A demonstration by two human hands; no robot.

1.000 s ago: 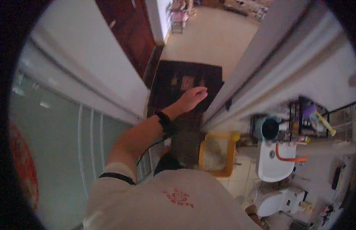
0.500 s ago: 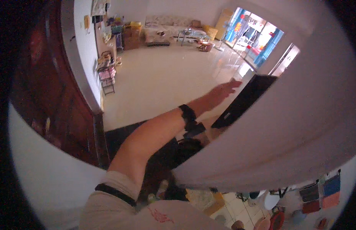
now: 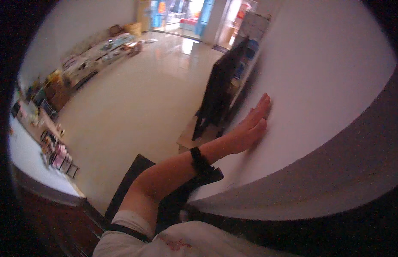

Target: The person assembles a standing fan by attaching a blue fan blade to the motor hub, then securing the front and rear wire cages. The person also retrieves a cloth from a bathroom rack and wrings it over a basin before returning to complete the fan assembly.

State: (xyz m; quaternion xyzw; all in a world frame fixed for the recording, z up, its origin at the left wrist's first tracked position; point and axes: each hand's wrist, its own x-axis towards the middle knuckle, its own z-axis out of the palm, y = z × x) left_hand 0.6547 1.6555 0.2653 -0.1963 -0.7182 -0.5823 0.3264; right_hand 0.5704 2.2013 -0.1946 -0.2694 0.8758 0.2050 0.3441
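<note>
White painted wall (image 3: 336, 98) fills the right side of the view, and the one hand in sight (image 3: 250, 126), with a dark band (image 3: 199, 159) on its wrist, lies flat against it, fingers stretched out and together, holding nothing; its forearm comes up from the lower edge, and which hand it is cannot be told for sure. Its long axis runs along the wall toward a dark flat screen (image 3: 220, 85) on a low stand, just ahead of the fingertips. No other hand is in view, and the pale tiled floor (image 3: 134, 111) spreads away to the left.
</note>
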